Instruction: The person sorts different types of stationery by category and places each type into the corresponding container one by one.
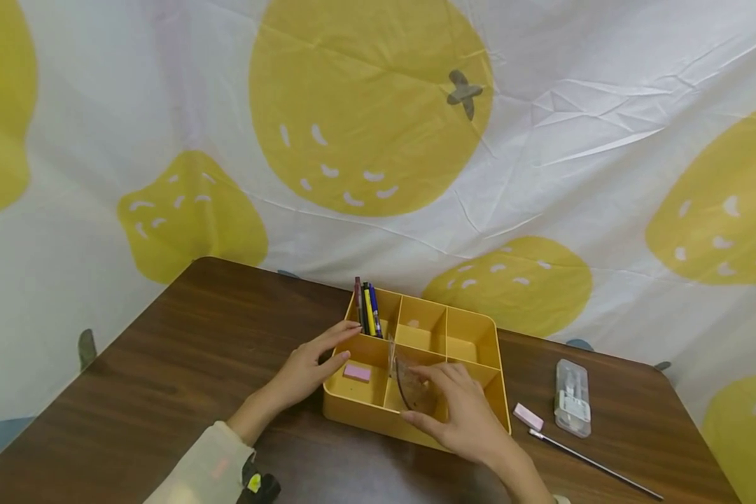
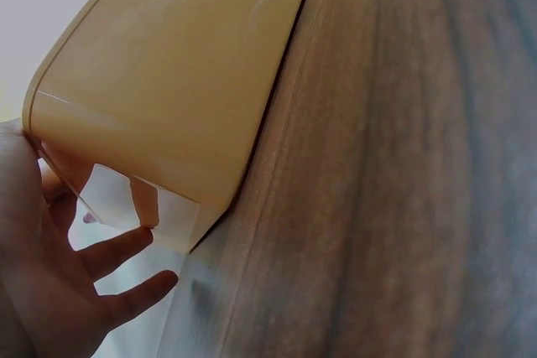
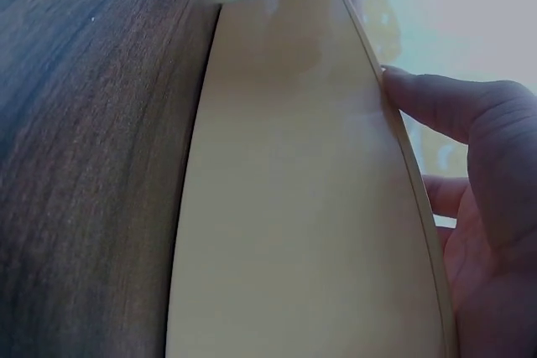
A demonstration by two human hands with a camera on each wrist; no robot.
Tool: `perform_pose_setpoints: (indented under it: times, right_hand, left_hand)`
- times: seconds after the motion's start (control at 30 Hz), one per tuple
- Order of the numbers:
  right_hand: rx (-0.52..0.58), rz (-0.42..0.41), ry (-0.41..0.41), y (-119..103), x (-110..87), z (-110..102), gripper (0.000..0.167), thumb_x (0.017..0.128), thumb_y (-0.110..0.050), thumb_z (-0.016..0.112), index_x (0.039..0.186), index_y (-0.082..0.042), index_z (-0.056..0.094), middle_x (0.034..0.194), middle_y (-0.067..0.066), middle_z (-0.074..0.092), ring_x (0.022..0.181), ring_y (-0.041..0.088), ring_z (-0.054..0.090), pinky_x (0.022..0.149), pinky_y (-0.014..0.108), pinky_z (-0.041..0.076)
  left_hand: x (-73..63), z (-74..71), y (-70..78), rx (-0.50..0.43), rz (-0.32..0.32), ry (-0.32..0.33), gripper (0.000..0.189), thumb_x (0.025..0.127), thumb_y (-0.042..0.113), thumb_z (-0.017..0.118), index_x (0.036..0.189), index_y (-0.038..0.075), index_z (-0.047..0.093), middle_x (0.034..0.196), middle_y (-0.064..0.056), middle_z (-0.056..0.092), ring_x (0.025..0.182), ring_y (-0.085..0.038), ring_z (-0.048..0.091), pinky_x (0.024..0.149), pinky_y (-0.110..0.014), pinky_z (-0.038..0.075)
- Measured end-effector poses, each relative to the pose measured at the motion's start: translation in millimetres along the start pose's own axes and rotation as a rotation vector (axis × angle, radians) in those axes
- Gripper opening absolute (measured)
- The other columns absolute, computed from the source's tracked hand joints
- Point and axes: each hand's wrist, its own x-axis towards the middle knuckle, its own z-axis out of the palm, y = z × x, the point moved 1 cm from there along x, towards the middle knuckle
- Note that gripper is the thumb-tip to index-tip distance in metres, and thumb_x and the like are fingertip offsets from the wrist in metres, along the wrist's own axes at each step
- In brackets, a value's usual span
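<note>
A yellow compartment box sits on the table. My right hand reaches over its front rim and holds a clear protractor with a dark curved edge, tilted up in the front middle compartment. In the right wrist view the thumb lies at the box rim, and the box wall hides the protractor. My left hand rests at the left rim with fingers spread, as the left wrist view also shows. A pink eraser lies in the front left compartment. Several pens stand in the back left one.
Right of the box, a pale pink eraser lies beside a pencil and a clear plastic case. The brown wooden table meets a fruit-patterned cloth at the back.
</note>
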Motion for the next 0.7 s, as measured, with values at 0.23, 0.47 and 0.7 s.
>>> perform_pose_setpoints:
  times: [0.23, 0.47, 0.7]
  right_hand:
    - [0.048, 0.016, -0.014, 0.1, 1.3, -0.3, 0.058, 0.077, -0.047, 0.077, 0.124, -0.016, 0.062, 0.111, -0.007, 0.06, 0.103, 0.01, 0.044, 0.081, 0.041, 0.037]
    - [0.052, 0.032, -0.025, 0.2, 0.8, -0.3, 0.054, 0.08, -0.05, 0.072, 0.122, -0.017, 0.062, 0.113, -0.01, 0.059, 0.104, 0.011, 0.045, 0.081, 0.043, 0.038]
    - [0.055, 0.007, -0.016, 0.4, 0.3, 0.0, 0.056, 0.079, -0.046, 0.076, 0.123, -0.016, 0.062, 0.116, -0.011, 0.058, 0.106, 0.011, 0.044, 0.082, 0.044, 0.038]
  left_hand:
    - [0.1, 0.0, -0.2, -0.004, -0.001, 0.0, 0.042, 0.098, 0.017, 0.055, 0.139, 0.012, 0.051, 0.15, -0.009, 0.037, 0.138, -0.025, 0.031, 0.108, -0.054, 0.026]
    - [0.2, -0.1, -0.9, -0.004, 0.002, -0.003, 0.042, 0.099, 0.021, 0.055, 0.14, 0.012, 0.051, 0.15, -0.009, 0.037, 0.138, -0.025, 0.03, 0.108, -0.054, 0.026]
    - [-1.1, 0.1, 0.7, 0.003, 0.003, 0.003, 0.042, 0.098, 0.02, 0.055, 0.14, 0.012, 0.051, 0.15, -0.01, 0.036, 0.138, -0.027, 0.031, 0.107, -0.056, 0.027]
